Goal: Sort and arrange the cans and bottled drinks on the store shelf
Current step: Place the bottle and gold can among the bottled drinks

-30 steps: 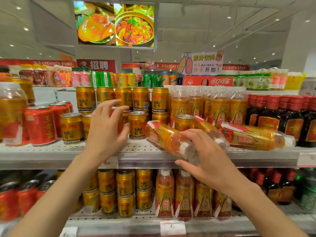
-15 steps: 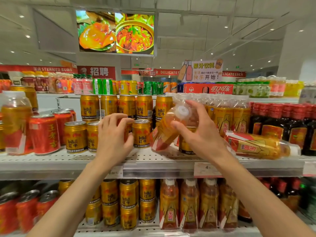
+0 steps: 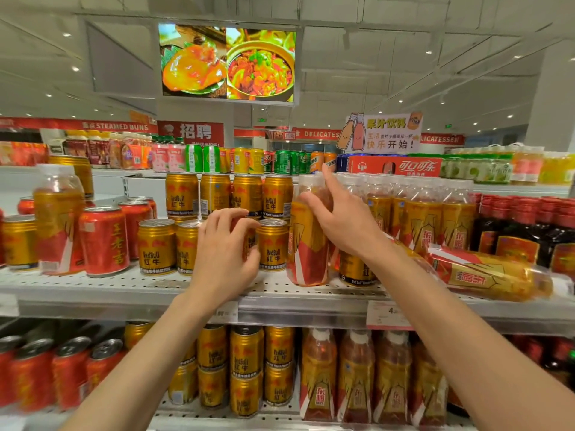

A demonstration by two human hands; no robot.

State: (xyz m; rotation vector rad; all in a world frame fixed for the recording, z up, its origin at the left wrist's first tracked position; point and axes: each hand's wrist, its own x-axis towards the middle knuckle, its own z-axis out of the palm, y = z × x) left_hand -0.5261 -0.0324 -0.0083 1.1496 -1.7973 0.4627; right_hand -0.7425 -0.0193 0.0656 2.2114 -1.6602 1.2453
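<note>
Orange bottle point(image 3: 306, 244) is standing near-upright on the middle shelf point(image 3: 280, 295), base on the perforated deck, long axis vertical with a slight lean, cap end up by the row of matching upright bottles point(image 3: 420, 216). Right hand point(image 3: 337, 219) is wrapped around its upper body — thumb on the near side, index finger sticking up past the cap, so it's holding the bottle rather than just touching it. Bottle is sitting just left of that hand's wrist and directly beside the short gold can point(image 3: 273, 244).

Left hand point(image 3: 222, 250) is curling fingers around a gold can in the front row; can is mostly hidden behind the palm, so grip looks partly closed, but I can't tell if it's actually clamping.

Key relation: the bottle row is lying to the right and behind the held bottle, so right hand is the nearer one to slot it in — likely a push back and right, axis kept vertical.

Lying bottle point(image 3: 485, 272) is on its side further right, long axis along the shelf edge, cap pointing right. Right hand is nearer to that too. Gold can point(image 3: 354, 269) behind the right wrist is sitting in the bottle zone.
</note>
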